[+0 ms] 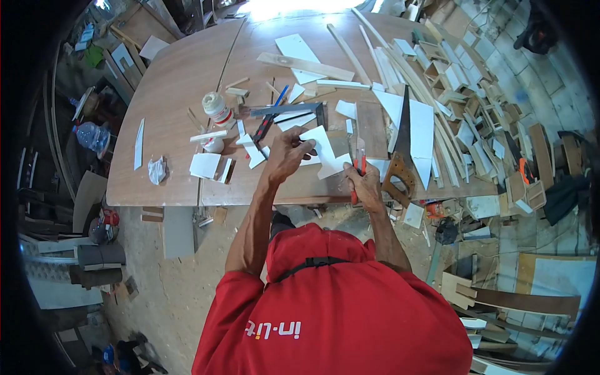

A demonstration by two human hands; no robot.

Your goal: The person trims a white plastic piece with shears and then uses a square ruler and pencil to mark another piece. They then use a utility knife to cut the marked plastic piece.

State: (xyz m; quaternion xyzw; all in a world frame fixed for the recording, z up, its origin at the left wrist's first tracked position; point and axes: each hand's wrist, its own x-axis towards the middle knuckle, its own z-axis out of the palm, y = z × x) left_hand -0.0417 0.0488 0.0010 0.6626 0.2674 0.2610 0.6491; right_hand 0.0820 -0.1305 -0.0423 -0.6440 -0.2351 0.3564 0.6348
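Between finger and thumb, my left hand (pixel 289 153) pinches a white notched board piece (pixel 324 152) by its upper left side. My right hand (pixel 365 185) is closed around a red utility knife (pixel 359 164), which points away from me beside the piece's right end. The right fingertips are close to the piece's lower right corner. Just to the right of that hand lies a handsaw (pixel 400 164) with a wooden handle. Beyond my left hand, a try square (pixel 289 110) rests among white offcuts.
A glue jar (pixel 217 109) stands on the brown table (pixel 159 87), left of the offcuts. Long wood strips (pixel 431 119) run along its right side, beside a heap of small wooden pieces (pixel 478 134). Crumpled white paper (pixel 157 170) lies near the left front edge.
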